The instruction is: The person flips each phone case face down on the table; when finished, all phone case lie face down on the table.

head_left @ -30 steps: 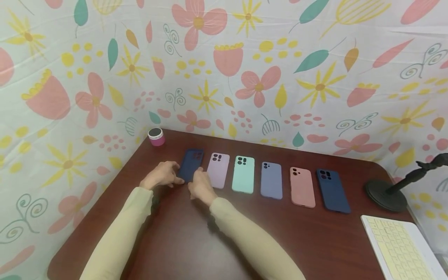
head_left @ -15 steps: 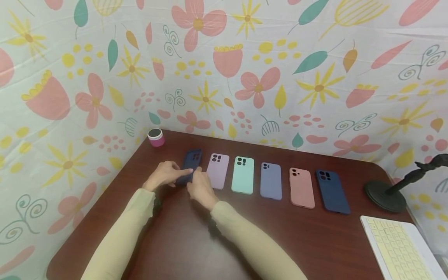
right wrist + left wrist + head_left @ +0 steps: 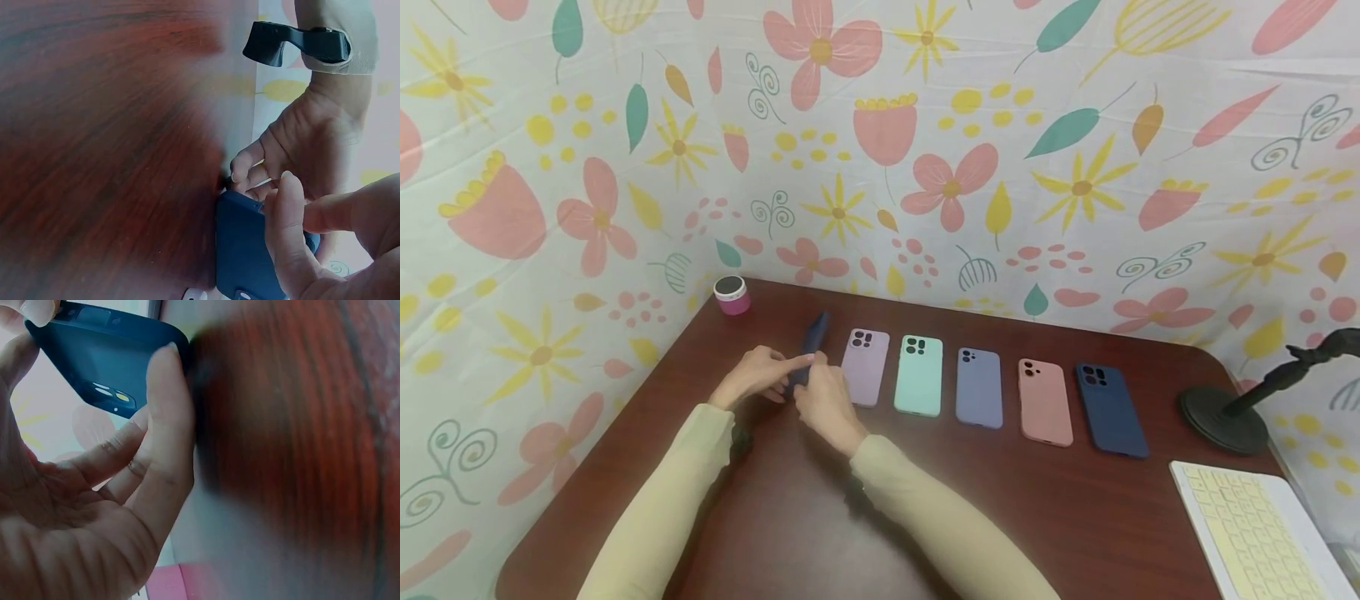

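A dark navy phone case [image 3: 815, 335] stands tipped up on its long edge at the left end of a row of cases. My left hand [image 3: 758, 375] holds it from the left, thumb along the raised edge and fingers lower down. From the near right side, my right hand [image 3: 827, 404] pinches its near end. In the left wrist view, the hollow inside of the phone case [image 3: 119, 359] shows, with camera cutouts. Its smooth back faces the right wrist view, where the left hand [image 3: 306, 144] reaches round the far side.
To the right lie a lilac case [image 3: 865, 367], a mint case [image 3: 918, 375], a periwinkle case [image 3: 978, 387], a pink case [image 3: 1046, 404] and another navy case [image 3: 1112, 410]. A pink-and-white cylinder [image 3: 732, 295] stands back left. A black lamp base [image 3: 1223, 418] and keyboard [image 3: 1255, 525] are right.
The left navy case has gone from lying flat to tipped up on its edge. My left thumb has moved up and across onto it, close to the right hand.
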A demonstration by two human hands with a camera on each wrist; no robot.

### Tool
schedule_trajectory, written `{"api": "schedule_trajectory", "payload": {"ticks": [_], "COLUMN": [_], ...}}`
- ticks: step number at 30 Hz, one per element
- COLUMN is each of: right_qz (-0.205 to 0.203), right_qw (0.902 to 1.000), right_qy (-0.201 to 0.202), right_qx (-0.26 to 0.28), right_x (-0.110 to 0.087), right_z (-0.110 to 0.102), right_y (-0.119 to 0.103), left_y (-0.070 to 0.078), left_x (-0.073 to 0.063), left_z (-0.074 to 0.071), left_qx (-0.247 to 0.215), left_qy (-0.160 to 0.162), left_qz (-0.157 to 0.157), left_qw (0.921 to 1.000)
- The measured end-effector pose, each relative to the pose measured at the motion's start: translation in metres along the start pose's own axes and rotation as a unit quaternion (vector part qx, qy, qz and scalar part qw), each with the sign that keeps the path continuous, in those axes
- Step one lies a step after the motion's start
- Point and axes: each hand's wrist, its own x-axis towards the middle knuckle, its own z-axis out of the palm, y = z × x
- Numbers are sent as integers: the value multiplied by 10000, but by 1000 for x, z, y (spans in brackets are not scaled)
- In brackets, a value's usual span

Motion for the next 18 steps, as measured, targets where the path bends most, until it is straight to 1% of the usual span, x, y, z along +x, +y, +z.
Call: {"api": "schedule_trajectory", "payload": {"ticks": [4, 7, 11, 12, 13, 15, 16, 18], "right_qz": [-134, -264, -245, -160, -155, -104, -74, 6], "right_qw": [9998, 9996, 9996, 9995, 9993, 9987, 9985, 9976], "right_qy": [82, 68, -128, -245, -285, -446, -511, -670], "right_qx": [151, 114, -105, -84, -174, -222, -198, -191], "right_x": [5, 19, 40, 42, 44, 42, 41, 37], "right_z": [4, 20, 41, 41, 43, 38, 35, 28], "right_y": [5, 24, 50, 51, 53, 47, 44, 36], "left_y": [-2, -5, -7, -8, -8, -9, -8, -8], "left_x": [2, 2, 2, 2, 2, 1, 1, 1], "left_z": [0, -2, -7, -8, -10, -14, -15, -19], "left_qx": [-394, -633, -812, -827, -838, -907, -949, -1067], "left_qy": [-267, -430, -703, -771, -840, -899, -893, -719], "left_qz": [28, 82, 162, 160, 153, 78, 56, 67], "left_qw": [9989, 9970, 9941, 9935, 9928, 9918, 9915, 9917]}}
